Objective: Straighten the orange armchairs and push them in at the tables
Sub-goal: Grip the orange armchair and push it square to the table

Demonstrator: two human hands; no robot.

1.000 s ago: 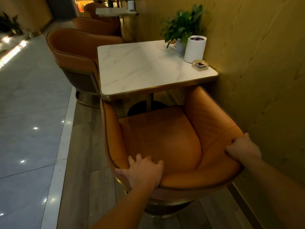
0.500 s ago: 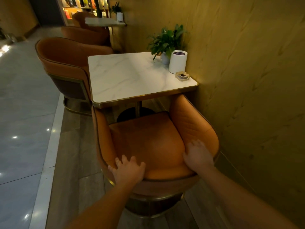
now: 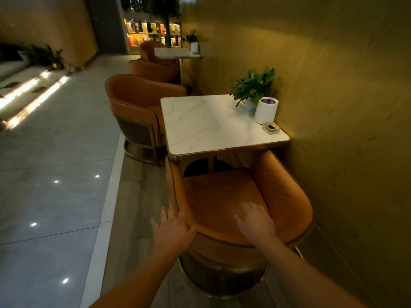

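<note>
Orange leather covers the nearest armchair (image 3: 233, 203), whose arms are tucked just under the near edge of a white marble worktop (image 3: 213, 125) against the wall. The left hand (image 3: 172, 230) rests flat with fingers spread at the back rim's left corner; the right hand (image 3: 255, 221) lies open on the rim, neither one clenched, probably placed to push rather than lift. A second armchair (image 3: 138, 107) stands at the worktop's far side.

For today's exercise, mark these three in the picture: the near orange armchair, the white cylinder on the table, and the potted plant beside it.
Near orange armchair (image 3: 219, 196): head view, on the seat cushion.
White cylinder (image 3: 265, 112): head view, middle of its side wall.
Potted plant (image 3: 253, 85): head view, on the green leaves.
</note>
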